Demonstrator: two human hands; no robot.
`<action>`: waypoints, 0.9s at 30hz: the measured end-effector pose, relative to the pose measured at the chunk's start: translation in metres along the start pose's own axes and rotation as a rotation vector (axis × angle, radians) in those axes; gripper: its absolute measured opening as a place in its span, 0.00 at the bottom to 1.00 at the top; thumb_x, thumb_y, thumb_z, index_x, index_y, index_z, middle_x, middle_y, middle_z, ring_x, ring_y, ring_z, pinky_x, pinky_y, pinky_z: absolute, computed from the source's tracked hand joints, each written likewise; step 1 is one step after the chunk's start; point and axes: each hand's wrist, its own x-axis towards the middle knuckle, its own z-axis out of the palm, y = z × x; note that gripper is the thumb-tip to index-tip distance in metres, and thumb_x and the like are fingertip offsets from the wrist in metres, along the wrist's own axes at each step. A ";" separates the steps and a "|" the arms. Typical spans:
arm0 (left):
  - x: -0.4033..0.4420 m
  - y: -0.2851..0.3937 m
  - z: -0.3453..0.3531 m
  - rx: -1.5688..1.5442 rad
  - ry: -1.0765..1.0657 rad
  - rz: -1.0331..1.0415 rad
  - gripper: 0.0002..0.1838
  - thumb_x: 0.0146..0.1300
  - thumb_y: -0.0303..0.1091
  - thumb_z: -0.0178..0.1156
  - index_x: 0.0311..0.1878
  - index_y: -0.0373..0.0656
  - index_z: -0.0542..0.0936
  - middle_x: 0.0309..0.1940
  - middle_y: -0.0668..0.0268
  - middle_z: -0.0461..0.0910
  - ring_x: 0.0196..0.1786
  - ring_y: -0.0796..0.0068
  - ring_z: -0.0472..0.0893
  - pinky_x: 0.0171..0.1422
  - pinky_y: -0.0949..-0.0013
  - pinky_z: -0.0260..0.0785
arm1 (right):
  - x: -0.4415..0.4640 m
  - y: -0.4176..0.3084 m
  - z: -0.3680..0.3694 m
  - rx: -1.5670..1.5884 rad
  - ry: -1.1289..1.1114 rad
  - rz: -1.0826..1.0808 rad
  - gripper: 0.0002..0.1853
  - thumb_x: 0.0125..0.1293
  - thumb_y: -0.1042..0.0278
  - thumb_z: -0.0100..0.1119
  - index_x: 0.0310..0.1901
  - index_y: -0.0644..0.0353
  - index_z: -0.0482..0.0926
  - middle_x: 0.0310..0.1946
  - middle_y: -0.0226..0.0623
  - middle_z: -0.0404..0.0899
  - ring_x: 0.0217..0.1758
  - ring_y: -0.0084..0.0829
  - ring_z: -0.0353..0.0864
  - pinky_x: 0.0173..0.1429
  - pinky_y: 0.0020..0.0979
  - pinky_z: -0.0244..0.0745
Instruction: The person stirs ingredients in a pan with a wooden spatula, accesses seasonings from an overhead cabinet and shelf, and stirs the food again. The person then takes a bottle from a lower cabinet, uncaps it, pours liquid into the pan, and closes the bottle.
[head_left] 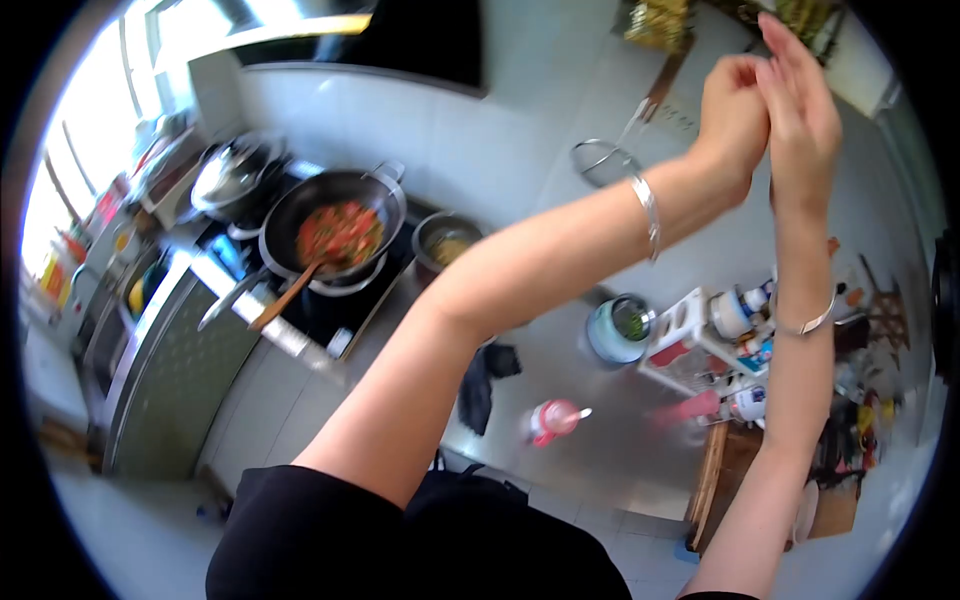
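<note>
Both arms are raised towards the upper right, by the wall. My left hand [735, 115] is closed with its fingers curled; whatever lies inside is hidden. Against it rests my right hand [803, 115], its fingers stretched upward and nothing visible in them. Just left of the hands, a round wire strainer [605, 162] with a wooden handle [668, 75] hangs at the wall. Above the handle shows a shiny gold packet-like thing [660, 22], partly cut off by the dark frame edge.
On the stove, a wok [275, 238] holds red and green food with a wooden-handled utensil [285, 300]. A lidded pot [232, 180] and a smaller pot [445, 225] flank it. The steel counter [620, 450] bears a pink bottle [555, 420], a dark cloth [480, 390] and a white rack [690, 335].
</note>
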 end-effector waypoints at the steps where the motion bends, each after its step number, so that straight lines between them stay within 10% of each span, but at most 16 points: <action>1: -0.030 0.001 -0.013 0.007 0.044 -0.046 0.13 0.63 0.30 0.53 0.49 0.37 0.71 0.41 0.62 0.76 0.43 0.74 0.76 0.46 0.72 0.70 | -0.029 0.000 0.009 0.012 0.075 -0.014 0.16 0.63 0.71 0.54 0.51 0.66 0.77 0.48 0.41 0.81 0.51 0.27 0.79 0.53 0.28 0.72; 13: -0.278 0.073 -0.189 -0.126 0.660 -0.283 0.17 0.71 0.36 0.41 0.54 0.37 0.72 0.47 0.63 0.77 0.49 0.74 0.77 0.57 0.71 0.69 | -0.272 -0.082 0.177 0.400 -0.300 0.407 0.15 0.67 0.73 0.49 0.53 0.67 0.74 0.55 0.45 0.75 0.62 0.41 0.71 0.67 0.36 0.62; 27: -0.361 0.296 -0.258 0.076 0.885 -0.270 0.12 0.71 0.39 0.46 0.48 0.45 0.74 0.42 0.73 0.75 0.47 0.81 0.74 0.52 0.75 0.67 | -0.283 -0.224 0.390 0.437 -0.253 0.410 0.15 0.66 0.71 0.47 0.51 0.65 0.75 0.52 0.44 0.77 0.63 0.47 0.68 0.67 0.41 0.60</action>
